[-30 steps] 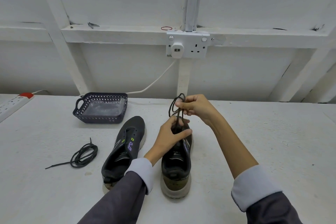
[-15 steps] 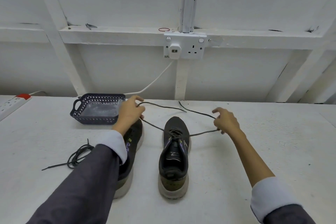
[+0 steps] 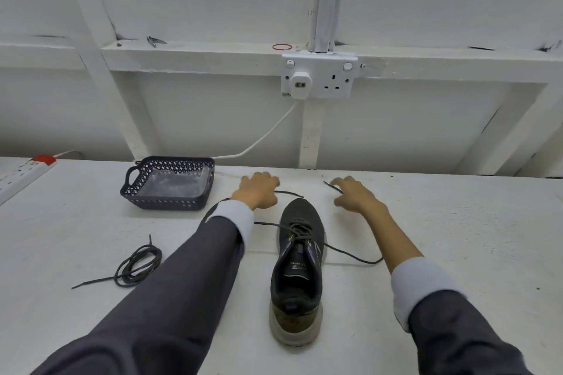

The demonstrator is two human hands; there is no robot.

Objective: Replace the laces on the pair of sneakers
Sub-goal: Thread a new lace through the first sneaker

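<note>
The sneaker (image 3: 300, 253) stood mid-table (image 3: 457, 237), toe toward 12 o'clock, its lace (image 3: 344, 252) threaded and trailing out to both sides. At its 11 o'clock our left hand (image 3: 259, 192) lay knuckles-up over one lace end; we could not tell whether its bent fingers pinched it. At 1 o'clock our right hand (image 3: 358, 198) had fingers apart, clamping nothing. A spare lace (image 3: 138, 265) lay coiled at 9 o'clock, a basket (image 3: 164, 202) at 10.
</note>
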